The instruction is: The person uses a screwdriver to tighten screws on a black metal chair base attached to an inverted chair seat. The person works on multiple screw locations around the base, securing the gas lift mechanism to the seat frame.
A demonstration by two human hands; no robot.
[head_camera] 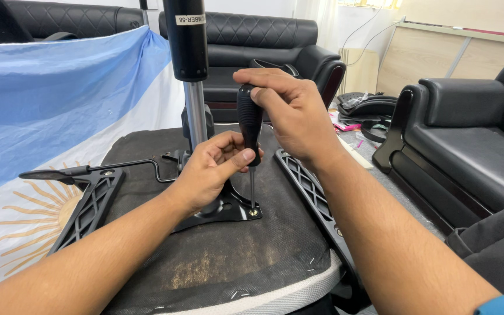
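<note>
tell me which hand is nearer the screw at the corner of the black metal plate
Left. The left hand pinches the screwdriver low, just above the screw. The right hand grips the handle top, higher up.

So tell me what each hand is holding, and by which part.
Both hold one screwdriver: right hand wraps the top of its black handle, left hand pinches the handle's lower end.

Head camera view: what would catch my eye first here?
Dead centre, both hands grip a black-handled screwdriver: the right hand on top, the left hand lower, its tip on a screw in a black metal plate. A shiny gas-lift column rises behind; a blue-and-white flag hangs left.
</note>
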